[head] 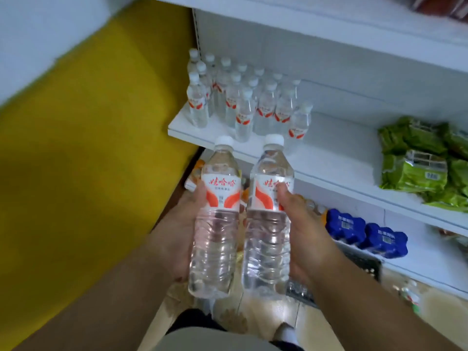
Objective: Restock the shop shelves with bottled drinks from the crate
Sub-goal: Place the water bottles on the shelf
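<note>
My left hand point(181, 229) grips a clear water bottle point(215, 224) with a white cap and a red-and-white label. My right hand point(305, 231) grips a second, identical water bottle point(268, 224). Both bottles stand upright, side by side, in front of and just below the white shelf point(329, 163). On that shelf's left end stands a cluster of several matching water bottles point(243, 97). A dark crate point(362, 262) shows partly behind my right forearm, low on the floor.
Green snack packs point(425, 160) lie on the same shelf at the right. Blue packs point(367, 231) sit on the lower shelf. A yellow wall point(88, 148) runs along the left. Another shelf point(329, 29) hangs above. My feet and tiled floor point(273, 315) are below.
</note>
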Demonstrator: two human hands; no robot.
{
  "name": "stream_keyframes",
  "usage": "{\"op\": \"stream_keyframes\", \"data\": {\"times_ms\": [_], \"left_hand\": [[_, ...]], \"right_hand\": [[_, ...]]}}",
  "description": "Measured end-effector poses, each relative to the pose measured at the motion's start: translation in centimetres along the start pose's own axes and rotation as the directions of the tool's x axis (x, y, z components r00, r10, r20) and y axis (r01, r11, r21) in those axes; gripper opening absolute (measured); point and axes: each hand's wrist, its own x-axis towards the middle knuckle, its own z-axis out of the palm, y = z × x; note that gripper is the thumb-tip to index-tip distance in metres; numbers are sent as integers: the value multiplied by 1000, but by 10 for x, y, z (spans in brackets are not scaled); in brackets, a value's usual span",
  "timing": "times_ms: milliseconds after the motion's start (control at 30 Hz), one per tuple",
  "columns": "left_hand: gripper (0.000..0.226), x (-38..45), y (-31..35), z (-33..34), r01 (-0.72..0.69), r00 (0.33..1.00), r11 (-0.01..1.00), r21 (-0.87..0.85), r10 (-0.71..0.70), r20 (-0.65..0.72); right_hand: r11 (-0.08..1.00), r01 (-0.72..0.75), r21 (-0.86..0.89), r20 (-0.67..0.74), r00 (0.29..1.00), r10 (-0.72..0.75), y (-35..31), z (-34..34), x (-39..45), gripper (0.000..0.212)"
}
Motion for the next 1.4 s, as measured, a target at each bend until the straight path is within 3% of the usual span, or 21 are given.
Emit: {"op": "stream_keyframes", "data": {"times_ms": [100, 300, 467, 700, 900, 1167, 1333, 1400], "left_hand": [[65, 0, 36, -23, -67, 995, 991, 120, 75, -65], [46, -6, 84, -54, -110, 988, 980, 166, 126, -88], [40, -13, 89, -68, -131, 978, 969, 209, 161, -132], [53, -37, 94, -80, -153, 934, 941, 303, 238, -267], [66, -51, 73, -69, -164, 935, 932, 324, 251, -250], [79, -48, 71, -62, -240, 916, 915, 325, 324, -236], [78, -38, 97, -85, -265, 903, 865, 425, 378, -206], [83, -28, 108, -94, -280, 918, 856, 435, 371, -141]], "right_hand": [[986, 85, -146, -99, 990, -100, 5, 47, 21, 49], [960, 154, -234, -52, 984, -170, 17, 104, 40, 44], [934, 153, -323, -104, 975, -196, 28, 118, 43, 47], [820, 258, -511, -50, 943, -328, 31, 130, 45, 50], [885, 229, -404, -36, 963, -266, 48, 126, 34, 43], [861, 256, -440, 29, 962, -271, 42, 114, 36, 75], [777, 301, -553, -15, 929, -371, 27, 115, 52, 41], [772, 303, -558, -63, 913, -403, 22, 112, 64, 39]]}}
